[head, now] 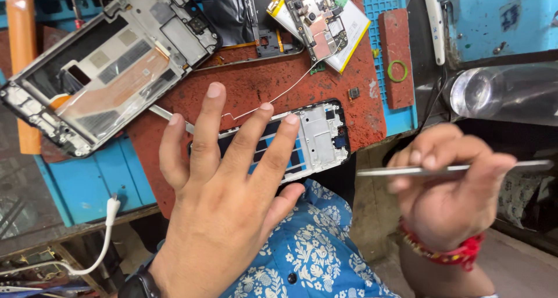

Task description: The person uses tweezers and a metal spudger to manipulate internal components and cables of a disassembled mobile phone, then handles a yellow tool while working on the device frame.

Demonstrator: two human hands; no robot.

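Observation:
My left hand (pixel 224 182) is spread flat, fingers apart, over the left part of an opened phone frame (pixel 317 138) that lies on a red-brown mat (pixel 261 83). My right hand (pixel 450 187), with a red thread band at the wrist, pinches a thin metal pry tool (pixel 378 171) held level, its tip pointing left toward the phone frame's right end. The tool is off the bench edge, apart from the frame.
A larger stripped phone housing (pixel 110 60) lies at the upper left. A circuit board on a battery (pixel 319 16) sits at the top. A thin white wire (pixel 285 92), a clear bottle (pixel 500 92), a white cable (pixel 107 216) and a green ring (pixel 397 71) are nearby.

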